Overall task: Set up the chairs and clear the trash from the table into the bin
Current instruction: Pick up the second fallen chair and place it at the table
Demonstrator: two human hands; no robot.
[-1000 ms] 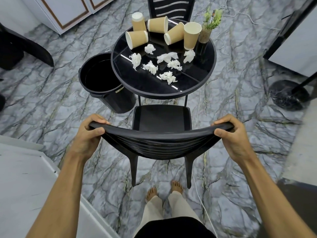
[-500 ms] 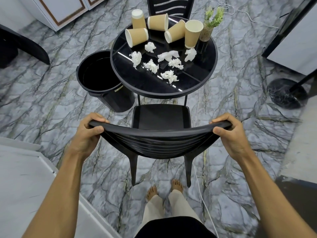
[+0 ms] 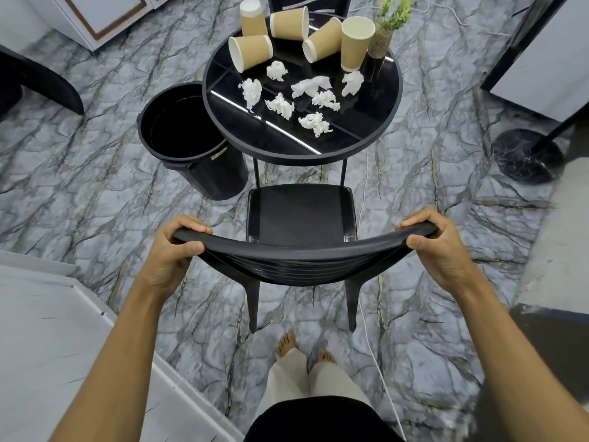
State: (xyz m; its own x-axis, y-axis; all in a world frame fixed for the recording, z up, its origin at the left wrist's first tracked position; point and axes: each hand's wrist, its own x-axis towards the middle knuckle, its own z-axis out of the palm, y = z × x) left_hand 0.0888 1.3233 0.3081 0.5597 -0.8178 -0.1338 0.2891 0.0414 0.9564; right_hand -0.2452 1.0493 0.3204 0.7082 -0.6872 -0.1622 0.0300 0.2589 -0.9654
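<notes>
A black chair (image 3: 301, 215) stands in front of me, its seat facing the round black table (image 3: 366, 122). My left hand (image 3: 173, 250) grips the left end of its curved backrest and my right hand (image 3: 435, 247) grips the right end. On the table lie several crumpled white tissues (image 3: 314, 122) and several tan paper cups (image 3: 250, 52), some tipped over. An open black bin (image 3: 191, 145) stands on the floor just left of the table. A second black chair (image 3: 306, 3) shows behind the table's far side.
A small potted plant (image 3: 387, 30) stands at the table's back right. A white cable (image 3: 379, 362) runs across the marble floor by the chair's right legs. A black round stand base (image 3: 526, 154) sits at the right, white furniture (image 3: 47, 339) at the lower left.
The chair and both hands have moved slightly forward toward the table; the view has shifted closer to the table and bin. Both grips on the backrest are unchanged.
</notes>
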